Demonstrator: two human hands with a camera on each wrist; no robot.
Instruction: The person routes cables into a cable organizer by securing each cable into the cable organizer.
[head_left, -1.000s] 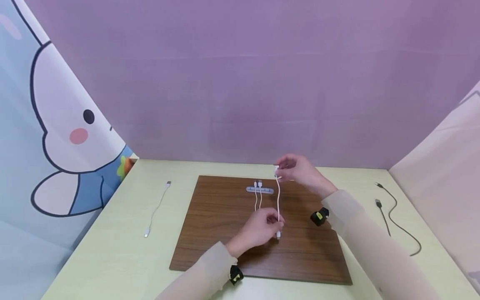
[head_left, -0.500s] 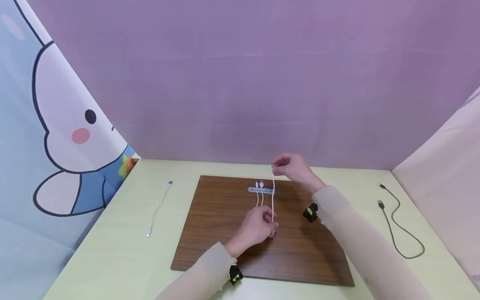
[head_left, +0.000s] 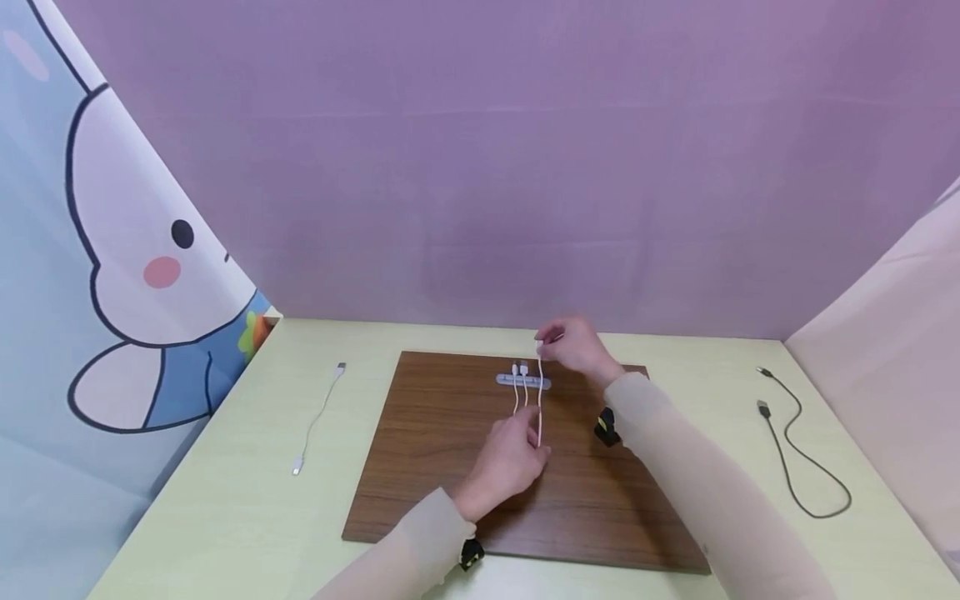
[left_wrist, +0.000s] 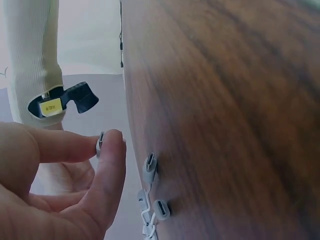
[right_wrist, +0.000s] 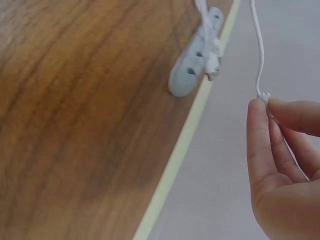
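Note:
A white charging cable (head_left: 540, 385) runs upright between my two hands, overlapping the right part of the grey cable clip (head_left: 545, 383) in the head view. My left hand (head_left: 507, 457) pinches its lower connector (left_wrist: 101, 144) between thumb and finger, above the board. At the far end, my right hand (head_left: 576, 345) pinches the other end by its white plug (right_wrist: 264, 97), beyond the clip. Two more white cables (head_left: 516, 395) sit in the clip; in the left wrist view their connectors (left_wrist: 150, 169) hang near the board. Free slots show at the clip's near end in the right wrist view.
The clip is fixed near the back edge of a brown wooden board (head_left: 435, 467) on a pale table (head_left: 225, 500). A short white cable (head_left: 318, 418) lies at the left. On the right lies a dark cable (head_left: 806, 454). Behind hangs a purple cloth (head_left: 480, 167).
Both hands have shifted left with the white cable, which now crosses the clip in the head view. Lately my right hand has come slightly lower. The sleeve has uncovered the dark cable's loop.

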